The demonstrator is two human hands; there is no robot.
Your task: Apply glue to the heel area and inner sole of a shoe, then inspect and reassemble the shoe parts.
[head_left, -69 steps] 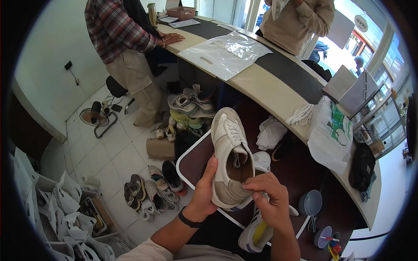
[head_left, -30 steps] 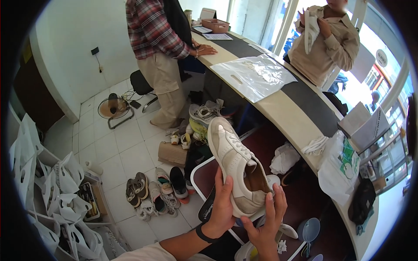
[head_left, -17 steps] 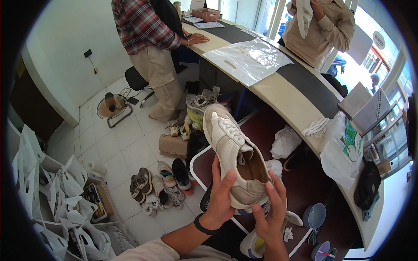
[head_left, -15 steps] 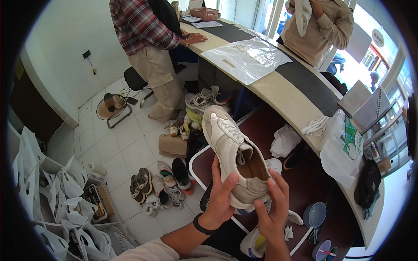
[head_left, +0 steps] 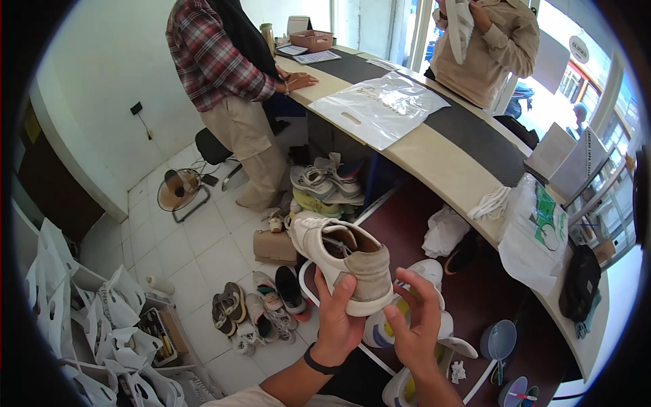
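Observation:
A white leather sneaker [head_left: 365, 277] with beige suede at the heel is held up in front of me, its heel turned toward me and its toe pointing away to the left. My left hand [head_left: 339, 319] grips it along the side and sole, thumb on the outer wall. Just right of the heel, my right hand [head_left: 419, 325] has its fingers apart and curved, with the thumb tip close to the sole; whether it touches is hard to tell. Below and behind my right hand stand more white shoes [head_left: 405, 385] on the dark red table [head_left: 400, 203].
Two bowls [head_left: 498, 339] and crumpled paper [head_left: 458, 371] lie at the right. A curved counter [head_left: 434, 159] carries plastic bags. Two people [head_left: 230, 81] stand beyond it. Pairs of shoes [head_left: 258, 312] and a fan [head_left: 180, 192] occupy the floor; white bags [head_left: 102, 339] fill shelves at left.
The sneaker has tilted and turned so its heel now faces me and its toe sits lower. My right hand has come off the heel; my left hand keeps its grip.

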